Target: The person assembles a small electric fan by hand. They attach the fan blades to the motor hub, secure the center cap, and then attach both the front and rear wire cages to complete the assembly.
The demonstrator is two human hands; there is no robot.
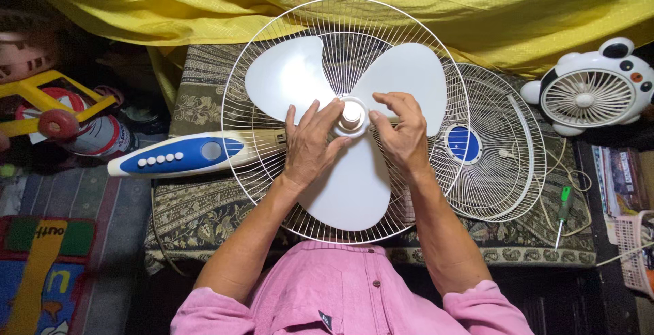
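While both palms press the white three-blade fan, the left hand lies flat at nine o'clock of the hub cap; right hand, three o'clock, pinches it. Rear grille beneath; green screwdriver four o'clock.

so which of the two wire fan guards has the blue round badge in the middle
The loose fan guard lying right of the hands; the rear guard under the white blade has no badge.

The left hand and right hand cover part of the white fan blade near its hub. The rear grille hides the fan's neck. The pink basket runs off the right edge.
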